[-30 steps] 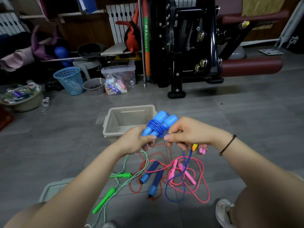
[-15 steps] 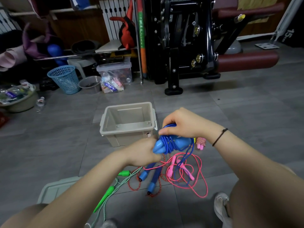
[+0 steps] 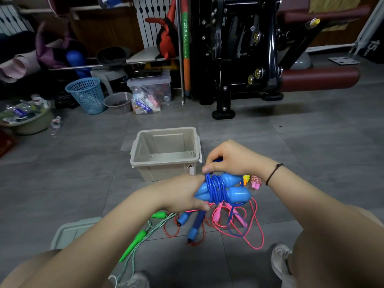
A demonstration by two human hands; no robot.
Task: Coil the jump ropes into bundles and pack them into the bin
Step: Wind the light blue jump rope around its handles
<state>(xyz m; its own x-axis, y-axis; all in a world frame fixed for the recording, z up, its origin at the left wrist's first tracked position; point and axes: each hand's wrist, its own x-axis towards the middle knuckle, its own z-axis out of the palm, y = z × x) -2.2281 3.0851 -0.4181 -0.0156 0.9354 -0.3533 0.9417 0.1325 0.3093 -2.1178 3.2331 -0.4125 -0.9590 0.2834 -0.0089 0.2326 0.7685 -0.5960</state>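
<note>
While the two light-blue handles (image 3: 236, 194) are gripped at their left ends by the left hand (image 3: 182, 192), the blue cord (image 3: 216, 188) wound round them is pinched at the top of the coil by the thumb and fingers of the right hand (image 3: 230, 159). The blue jump rope (image 3: 229, 180) is thus held above the floor (image 3: 311, 163), just in front of the near right corner of the beige bin (image 3: 164, 172), whose mouth is open toward the hands. A loose tail of the cord hangs into the pink jump rope (image 3: 217, 215) spread on the tiles below. A red-speckled rope (image 3: 197, 222) and a green-handled rope (image 3: 135, 243) lie to its left, with the bin lid (image 3: 70, 231) at the lower left. Bare grey floor is left open on both sides of the bin, bounded at the back by a black exercise machine (image 3: 234, 59) and a blue basket (image 3: 87, 95). Compared with a second ago, the handles have been tipped from upright to lying sideways, and the bundle has been lowered from in front of the bin's mouth.
</note>
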